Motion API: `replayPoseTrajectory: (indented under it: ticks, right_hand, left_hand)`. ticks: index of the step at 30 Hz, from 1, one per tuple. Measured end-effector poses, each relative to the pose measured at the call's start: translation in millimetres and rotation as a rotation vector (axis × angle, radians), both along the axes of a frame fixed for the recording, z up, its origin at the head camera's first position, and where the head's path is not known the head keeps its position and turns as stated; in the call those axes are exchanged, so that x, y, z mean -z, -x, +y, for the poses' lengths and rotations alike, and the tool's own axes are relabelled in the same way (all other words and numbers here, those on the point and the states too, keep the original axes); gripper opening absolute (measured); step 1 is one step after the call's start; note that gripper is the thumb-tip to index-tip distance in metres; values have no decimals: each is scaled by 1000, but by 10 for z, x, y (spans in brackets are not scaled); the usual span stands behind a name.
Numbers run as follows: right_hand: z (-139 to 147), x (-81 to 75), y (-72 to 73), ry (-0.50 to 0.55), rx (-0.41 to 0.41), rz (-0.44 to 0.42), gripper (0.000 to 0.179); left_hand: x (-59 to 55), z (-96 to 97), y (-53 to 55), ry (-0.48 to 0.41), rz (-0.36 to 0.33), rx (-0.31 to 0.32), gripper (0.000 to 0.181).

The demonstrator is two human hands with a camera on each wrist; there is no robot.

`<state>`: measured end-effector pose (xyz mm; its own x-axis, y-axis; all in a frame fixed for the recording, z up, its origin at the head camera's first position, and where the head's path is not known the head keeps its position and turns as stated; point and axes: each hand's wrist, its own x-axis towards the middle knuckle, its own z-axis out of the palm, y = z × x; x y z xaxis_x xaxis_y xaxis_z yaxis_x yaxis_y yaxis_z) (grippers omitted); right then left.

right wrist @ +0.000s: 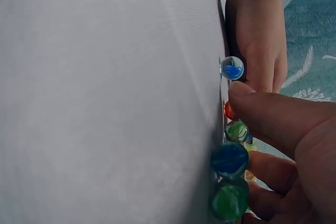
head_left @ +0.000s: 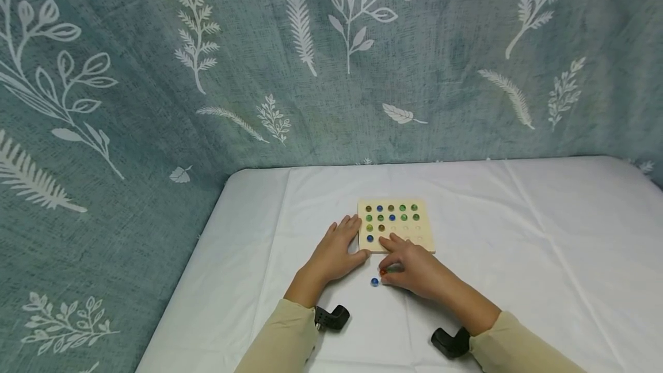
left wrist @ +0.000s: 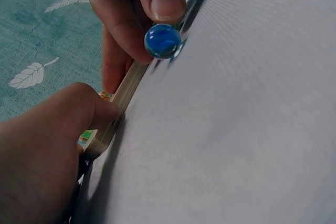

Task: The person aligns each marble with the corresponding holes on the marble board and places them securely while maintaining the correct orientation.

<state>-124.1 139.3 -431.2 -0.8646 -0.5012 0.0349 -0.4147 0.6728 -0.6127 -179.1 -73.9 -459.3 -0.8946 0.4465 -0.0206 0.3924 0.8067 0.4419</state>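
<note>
A pale wooden board [head_left: 427, 229] with round hollows lies on the white cloth. Its two far rows are filled with glass marbles, and several more sit at the left of the nearer rows. My left hand [head_left: 334, 255] rests along the board's left side, fingers extended, thumb at the near edge. Just in front of the board, my right hand [head_left: 414, 269] pinches a red marble [head_left: 383, 273] between thumb and index finger, its other fingers over the board. A blue marble [head_left: 374, 282] lies beside the fingertips. Under that hand, the right wrist view shows a green marble [right wrist: 237, 131] and others.
White cloth [head_left: 518, 281] covers the table, with creases running across it. A teal curtain [head_left: 445, 62] with white leaf prints hangs behind and to the left. Black wrist devices [head_left: 334, 318] sit at both sleeve ends.
</note>
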Motion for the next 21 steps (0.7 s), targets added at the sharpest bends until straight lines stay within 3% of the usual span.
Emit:
replayPoseTrajectory:
  ticks: [10, 21]
  right_hand:
    - [-51, -23, 2, -70, 7, 25, 11]
    - [23, -74, 14, -23, 18, 19, 14]
  left_hand:
    - [-22, -8, -6, -15, 4, -5, 78]
    - [-7, -3, -4, -19, -3, 4, 78]
